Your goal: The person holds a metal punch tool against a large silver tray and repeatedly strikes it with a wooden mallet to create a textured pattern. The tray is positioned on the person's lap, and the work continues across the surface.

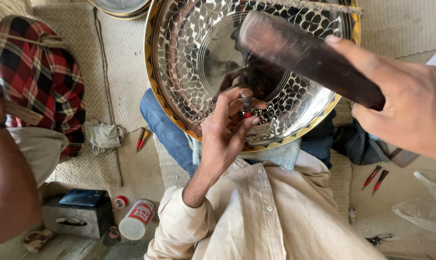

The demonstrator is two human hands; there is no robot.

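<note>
Woven mats surround the engraved round metal tray [189, 58]; left hand [225, 135] pinches a short steel punch [247, 102] upright on it, right hand [405, 103] gripping a dark hammer [304, 55] raised above-right.

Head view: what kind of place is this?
Likely a floor-level metal engraving workshop: a large engraved metal tray on the lap, left hand holding a chisel, right hand raising a mallet, woven mats.

A big round shiny metal plate [198, 58] with a gold rim rests tilted on the person's lap. Tiny leaf shapes are cut all over it. A short dark chisel [247, 102] with a red band stands with its tip on the plate. A dark wooden mallet [304, 55] hangs above it, slanting.
</note>
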